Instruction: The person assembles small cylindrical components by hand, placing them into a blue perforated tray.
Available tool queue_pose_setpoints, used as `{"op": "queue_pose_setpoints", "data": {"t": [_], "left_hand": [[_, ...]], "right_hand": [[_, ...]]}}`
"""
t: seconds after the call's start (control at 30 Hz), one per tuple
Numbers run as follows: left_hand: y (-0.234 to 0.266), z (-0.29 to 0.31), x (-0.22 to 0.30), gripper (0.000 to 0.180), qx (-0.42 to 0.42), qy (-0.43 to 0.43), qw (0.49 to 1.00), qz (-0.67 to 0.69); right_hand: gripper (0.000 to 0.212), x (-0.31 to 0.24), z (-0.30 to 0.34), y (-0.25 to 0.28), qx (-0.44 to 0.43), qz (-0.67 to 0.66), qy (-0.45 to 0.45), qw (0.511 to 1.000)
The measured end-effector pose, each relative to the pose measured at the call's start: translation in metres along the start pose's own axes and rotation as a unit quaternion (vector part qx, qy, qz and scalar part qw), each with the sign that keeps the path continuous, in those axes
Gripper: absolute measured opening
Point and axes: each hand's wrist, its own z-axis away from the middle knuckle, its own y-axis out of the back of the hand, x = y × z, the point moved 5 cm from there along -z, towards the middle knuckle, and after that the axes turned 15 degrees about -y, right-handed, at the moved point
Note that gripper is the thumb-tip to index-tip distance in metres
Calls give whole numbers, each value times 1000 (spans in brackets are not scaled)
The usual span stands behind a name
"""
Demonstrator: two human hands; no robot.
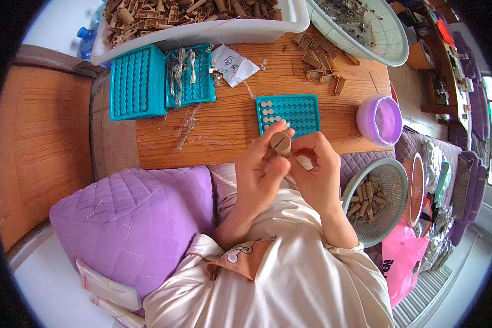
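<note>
A small brown cylinder (pixel 281 144) with a dark slot across its round end is held upright in my left hand (pixel 257 177), its fingers and thumb wrapped round it. My right hand (pixel 318 169) is closed in a pinch right beside the cylinder; whatever lies between its fingertips is too small or hidden to name. Just beyond both hands, a teal tray (pixel 303 115) with rows of round wells lies on the wooden table (pixel 218 145). Several pale round pieces (pixel 267 111) sit in its left wells. A bit of shiny metal shows above my left fingertips.
Left stand teal stacked trays (pixel 138 82), with wire bundles (pixel 177 74) alongside. A white bin (pixel 213 34) of brown pieces and a pale green basket (pixel 402 38) fill the far side. Right are loose brown pieces (pixel 322 60), a purple tub (pixel 374 120) and a grey basket (pixel 400 191) of brown cylinders.
</note>
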Motion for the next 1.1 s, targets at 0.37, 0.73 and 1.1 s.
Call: {"op": "queue_pose_setpoints", "data": {"t": [0.37, 0.73, 1.1], "left_hand": [[1, 5, -13, 45, -59, -66, 995, -53], [18, -3, -26, 55, -7, 45, 997, 65], [20, -4, -34, 40, 18, 66, 984, 163]], "right_hand": [[38, 2, 9, -22, -63, 117, 71, 989], [17, 43, -57, 148, 178, 240, -113, 948], [16, 115, -112, 177, 127, 480, -72, 865]]}}
